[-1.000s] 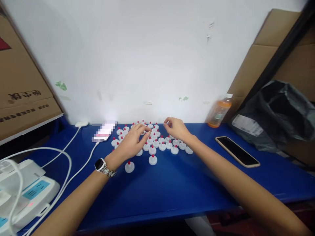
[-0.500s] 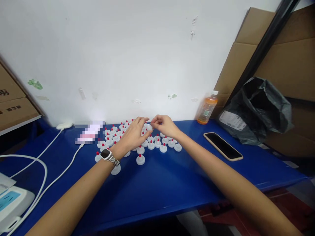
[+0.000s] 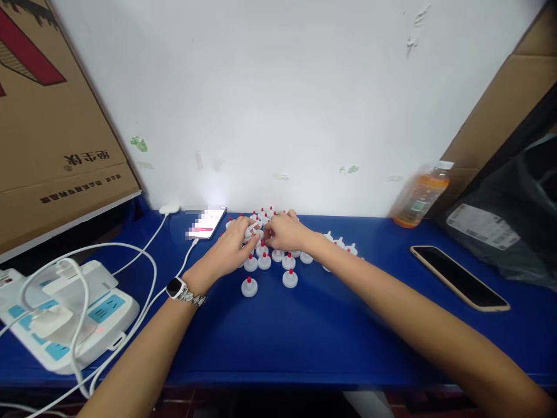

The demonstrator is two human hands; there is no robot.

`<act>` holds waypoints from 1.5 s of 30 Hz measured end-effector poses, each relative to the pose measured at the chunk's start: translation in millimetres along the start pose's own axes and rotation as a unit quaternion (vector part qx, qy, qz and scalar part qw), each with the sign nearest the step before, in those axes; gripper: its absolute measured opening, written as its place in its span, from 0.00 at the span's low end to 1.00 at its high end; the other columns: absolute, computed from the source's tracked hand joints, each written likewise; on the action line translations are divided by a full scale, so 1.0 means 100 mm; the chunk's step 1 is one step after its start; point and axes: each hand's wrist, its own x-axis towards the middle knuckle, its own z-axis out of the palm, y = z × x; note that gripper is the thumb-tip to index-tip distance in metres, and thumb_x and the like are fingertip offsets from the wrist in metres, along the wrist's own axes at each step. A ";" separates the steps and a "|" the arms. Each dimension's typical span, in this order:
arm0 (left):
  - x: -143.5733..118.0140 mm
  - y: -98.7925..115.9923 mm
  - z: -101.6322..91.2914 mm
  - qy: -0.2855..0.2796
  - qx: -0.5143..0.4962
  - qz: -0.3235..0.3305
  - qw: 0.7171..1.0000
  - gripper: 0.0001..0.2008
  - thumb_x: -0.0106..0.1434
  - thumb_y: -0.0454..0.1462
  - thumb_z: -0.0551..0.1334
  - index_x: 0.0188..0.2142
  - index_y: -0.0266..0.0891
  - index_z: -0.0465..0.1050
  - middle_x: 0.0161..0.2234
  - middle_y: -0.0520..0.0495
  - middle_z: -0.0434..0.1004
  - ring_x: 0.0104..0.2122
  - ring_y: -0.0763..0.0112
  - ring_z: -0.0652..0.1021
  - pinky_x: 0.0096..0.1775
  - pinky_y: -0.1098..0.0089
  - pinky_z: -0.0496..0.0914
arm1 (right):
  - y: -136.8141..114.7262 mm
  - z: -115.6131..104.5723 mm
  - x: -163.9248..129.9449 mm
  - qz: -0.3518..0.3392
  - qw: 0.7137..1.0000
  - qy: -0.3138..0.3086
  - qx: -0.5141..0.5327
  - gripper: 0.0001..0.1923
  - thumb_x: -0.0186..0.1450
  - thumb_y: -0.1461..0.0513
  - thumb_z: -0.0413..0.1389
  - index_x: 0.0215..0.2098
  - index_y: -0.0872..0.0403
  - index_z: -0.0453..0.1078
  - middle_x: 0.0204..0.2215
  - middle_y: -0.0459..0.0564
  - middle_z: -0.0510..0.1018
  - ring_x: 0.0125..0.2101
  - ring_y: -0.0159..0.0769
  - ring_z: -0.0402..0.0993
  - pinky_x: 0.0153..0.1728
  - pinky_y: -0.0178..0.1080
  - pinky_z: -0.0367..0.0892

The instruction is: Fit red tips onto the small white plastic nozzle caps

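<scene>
My left hand (image 3: 230, 248), with a watch at the wrist, has its thumb and fingers around a white nozzle cap (image 3: 253, 230) that shows no red tip. Close beside it, my right hand (image 3: 288, 232) is closed in a pinch; what its fingertips hold is hidden. Around both hands stand many white caps with red tips, among them a front cap (image 3: 249, 287) and another red-tipped cap (image 3: 289, 278). Beyond my right forearm, several white caps (image 3: 339, 241) show bare white spouts, partly covered by the arm.
On the blue table (image 3: 278, 342), a power strip (image 3: 78, 322) with looping white cables lies left. A lit phone (image 3: 209, 223) rests near the wall. At right are an orange drink bottle (image 3: 423, 197), a dark-screened phone (image 3: 459, 277) and a grey plastic bag (image 3: 509, 215). A cardboard box (image 3: 56, 133) stands left.
The view has turned left, bringing the power strip into sight. My left hand has gone from spread to closed around a white cap, and my right fingers are curled lower among the caps.
</scene>
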 end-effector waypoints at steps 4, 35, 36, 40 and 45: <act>-0.01 -0.02 -0.02 -0.005 -0.008 -0.001 1.000 0.12 0.71 0.43 0.50 0.48 0.40 0.64 0.45 0.41 0.71 0.46 0.58 0.73 0.49 0.56 0.68 | -0.08 0.08 0.12 -0.004 0.998 -0.035 -0.055 0.06 0.60 0.61 0.60 0.33 0.53 0.79 0.35 0.56 0.81 0.47 0.50 0.68 0.50 0.49 0.50; -0.07 0.37 0.00 -0.041 0.035 0.065 0.996 0.28 0.74 0.46 0.49 0.68 0.41 0.47 0.64 0.36 0.61 0.62 0.54 0.66 0.59 0.53 0.65 | -0.10 0.07 -0.39 -0.002 0.775 0.184 0.605 0.17 0.56 0.50 0.66 0.28 0.55 0.69 0.24 0.45 0.75 0.26 0.31 0.69 0.30 0.36 0.65; -0.05 0.34 -0.01 -0.030 0.041 0.054 0.997 0.31 0.72 0.48 0.51 0.69 0.40 0.44 0.64 0.35 0.60 0.62 0.53 0.66 0.59 0.51 0.64 | -0.07 0.06 -0.36 -0.004 0.790 0.183 0.586 0.16 0.57 0.51 0.65 0.29 0.55 0.70 0.26 0.46 0.76 0.27 0.31 0.70 0.31 0.36 0.66; -0.02 0.19 -0.10 0.030 0.053 0.015 0.998 0.33 0.69 0.52 0.54 0.67 0.41 0.49 0.57 0.38 0.69 0.56 0.52 0.71 0.56 0.50 0.66 | 0.06 0.06 -0.23 0.019 0.873 0.155 0.463 0.10 0.61 0.56 0.61 0.29 0.55 0.70 0.24 0.47 0.77 0.25 0.32 0.71 0.29 0.36 0.65; -0.02 0.11 -0.16 0.044 0.040 0.007 0.998 0.20 0.72 0.48 0.50 0.56 0.40 0.65 0.49 0.42 0.73 0.51 0.57 0.72 0.53 0.55 0.67 | 0.19 0.17 -0.13 -0.001 0.951 0.081 0.298 0.06 0.61 0.62 0.58 0.28 0.56 0.75 0.23 0.46 0.78 0.24 0.31 0.70 0.30 0.35 0.62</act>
